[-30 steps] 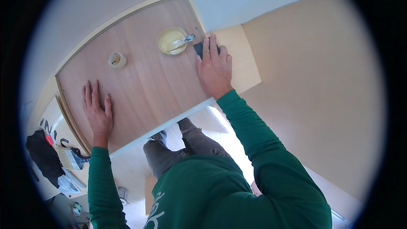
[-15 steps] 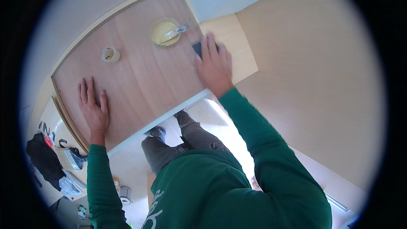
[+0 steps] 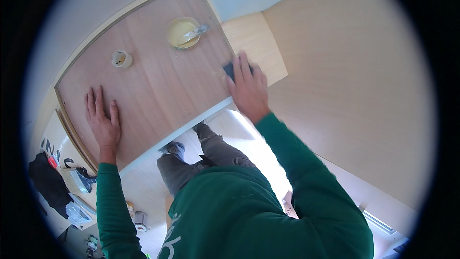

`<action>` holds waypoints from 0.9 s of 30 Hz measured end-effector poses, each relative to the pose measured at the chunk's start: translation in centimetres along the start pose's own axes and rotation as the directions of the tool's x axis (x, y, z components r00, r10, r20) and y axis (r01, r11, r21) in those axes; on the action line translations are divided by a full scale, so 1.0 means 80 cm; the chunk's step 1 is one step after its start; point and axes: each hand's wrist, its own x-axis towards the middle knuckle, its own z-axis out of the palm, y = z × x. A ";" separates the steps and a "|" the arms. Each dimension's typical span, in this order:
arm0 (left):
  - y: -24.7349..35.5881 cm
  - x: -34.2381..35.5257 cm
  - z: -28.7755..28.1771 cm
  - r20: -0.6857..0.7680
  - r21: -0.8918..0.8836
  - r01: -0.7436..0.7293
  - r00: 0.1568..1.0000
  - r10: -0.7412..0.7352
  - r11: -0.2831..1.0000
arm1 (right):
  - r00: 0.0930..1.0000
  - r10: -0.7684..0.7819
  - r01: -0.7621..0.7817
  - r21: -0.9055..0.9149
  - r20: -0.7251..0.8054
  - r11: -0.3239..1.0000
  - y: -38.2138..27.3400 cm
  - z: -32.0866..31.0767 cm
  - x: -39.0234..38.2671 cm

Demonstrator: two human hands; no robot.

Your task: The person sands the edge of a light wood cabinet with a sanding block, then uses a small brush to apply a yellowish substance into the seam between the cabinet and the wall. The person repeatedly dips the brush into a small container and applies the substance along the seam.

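Note:
My left hand [image 3: 101,120] lies flat, fingers apart, on the left part of a pale wooden board [image 3: 153,81]. On the board's right edge, my right hand [image 3: 249,88], slightly blurred, grips a dark rectangular block [image 3: 229,72] under its fingers. Above it is a shallow round dish [image 3: 178,29] of pale yellowish material with a spattered flat tool [image 3: 194,34] lying across it. A small translucent cup [image 3: 121,59] stands above my left hand, a dark speck or small item inside.
A light wood ledge [image 3: 249,38] and large plywood panel [image 3: 345,96] bound the right side. At left, a side surface holds a black cloth [image 3: 47,184], a wide brush [image 3: 81,180] and plastic wrap [image 3: 76,213]. Below, my legs stand on pale flooring, beside a metal can [image 3: 141,220].
My right hand with the dark block has slid toward the board's near edge. My left hand stays flat on the board. The whole view has shifted slightly.

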 end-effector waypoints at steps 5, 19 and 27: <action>0.006 0.000 -0.003 0.009 -0.006 0.011 1.000 -0.011 1.000 | 0.991 0.030 -0.021 -0.067 0.130 0.998 0.002 -0.040 -0.083; 0.006 0.000 0.004 -0.014 -0.004 -0.028 1.000 0.028 1.000 | 0.967 0.096 -0.089 -0.042 0.236 0.995 0.014 -0.084 -0.152; 0.004 0.001 0.010 -0.026 -0.006 -0.062 0.998 0.062 0.998 | 0.967 0.010 0.013 0.089 -0.253 0.996 0.000 -0.011 0.040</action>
